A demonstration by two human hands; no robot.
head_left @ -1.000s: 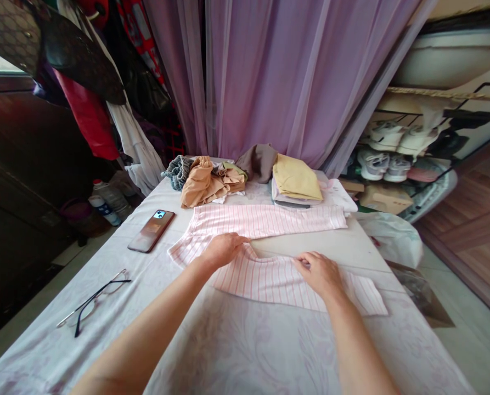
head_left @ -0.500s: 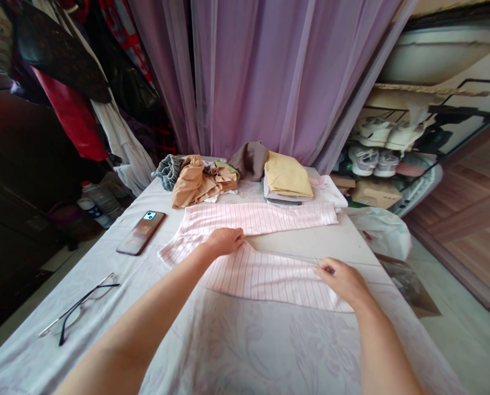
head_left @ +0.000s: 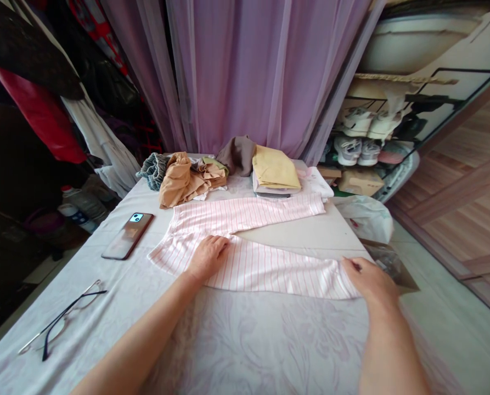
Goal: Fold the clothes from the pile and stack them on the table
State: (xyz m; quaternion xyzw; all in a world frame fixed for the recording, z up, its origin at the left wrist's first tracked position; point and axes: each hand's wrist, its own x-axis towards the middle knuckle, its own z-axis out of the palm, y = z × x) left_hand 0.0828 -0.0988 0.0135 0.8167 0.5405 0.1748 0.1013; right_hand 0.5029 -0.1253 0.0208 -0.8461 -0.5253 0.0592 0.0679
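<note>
A pair of pink-and-white striped trousers point(head_left: 265, 267) lies spread on the table, its waist to the left and both legs pointing right. My left hand point(head_left: 208, 257) rests palm down on the upper part of the near leg, fingers laid out on the fabric and holding nothing. With closed fingers, my right hand point(head_left: 370, 282) grips the cuff end of that near leg, which is drawn fairly straight. The far leg lies by itself, angled away from the near one.
Behind the trousers are a rumpled tan garment point(head_left: 182, 184) and a folded stack topped by yellow cloth point(head_left: 275, 169). A phone point(head_left: 128, 236) and eyeglasses point(head_left: 61, 318) lie on the left of the white-covered table point(head_left: 245, 345). A plastic bag point(head_left: 366, 216) sits beyond the right edge.
My right hand has moved right along the near leg to its cuff, and the leg looks straighter. My left hand has gone from a pinch to lying flat. The view has shifted slightly.
</note>
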